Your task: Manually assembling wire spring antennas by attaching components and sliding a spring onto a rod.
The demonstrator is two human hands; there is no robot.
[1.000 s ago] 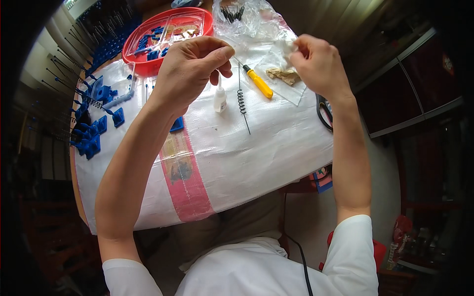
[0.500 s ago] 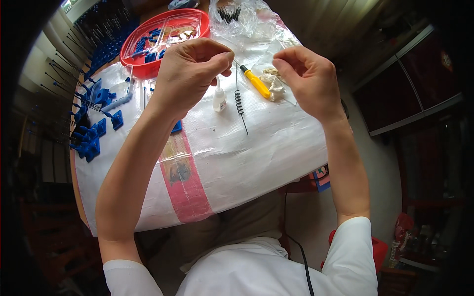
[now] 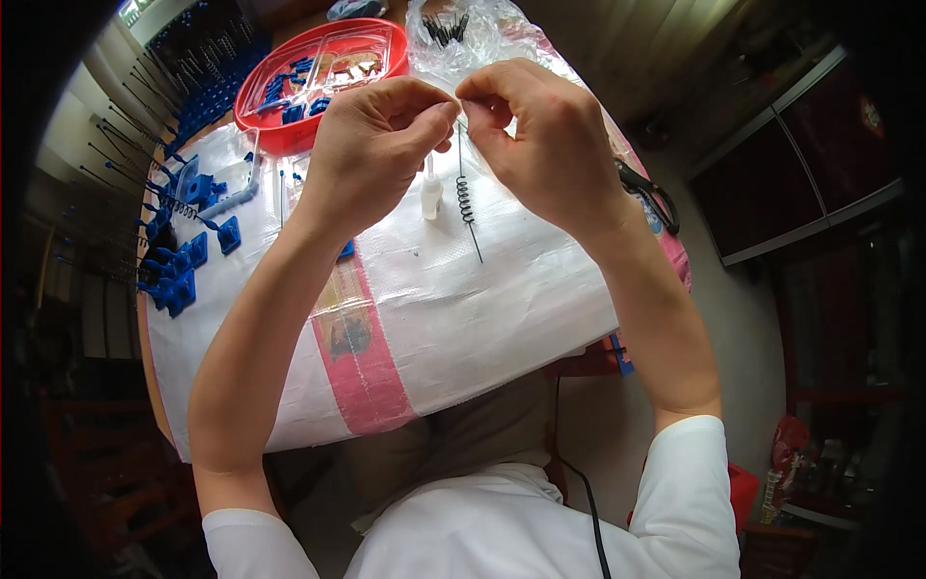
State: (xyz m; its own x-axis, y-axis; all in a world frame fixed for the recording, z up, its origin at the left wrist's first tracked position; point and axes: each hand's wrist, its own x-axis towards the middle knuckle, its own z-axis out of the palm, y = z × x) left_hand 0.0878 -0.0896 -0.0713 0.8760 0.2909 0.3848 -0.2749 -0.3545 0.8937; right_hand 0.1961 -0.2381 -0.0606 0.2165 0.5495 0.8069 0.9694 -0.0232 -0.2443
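Note:
My left hand (image 3: 371,150) and my right hand (image 3: 550,145) meet fingertip to fingertip above the table. Both pinch the top end of a thin dark wire with a coiled middle (image 3: 466,198), which hangs straight down below the fingers. Anything small held in my right fingertips is hidden. A small white bottle (image 3: 431,196) stands on the table just left of the wire, under my left hand.
The table wears a white woven cover with a pink stripe (image 3: 362,357). At the back are a red tray (image 3: 289,135) of blue parts and a clear plastic bag (image 3: 482,34). Blue pieces with long pins (image 3: 183,275) line the left edge. Scissors (image 3: 651,193) lie at the right.
My right hand has come left from the clear bag area to the wire's top end, meeting my left hand. The yellow-handled tool is now hidden behind my right hand.

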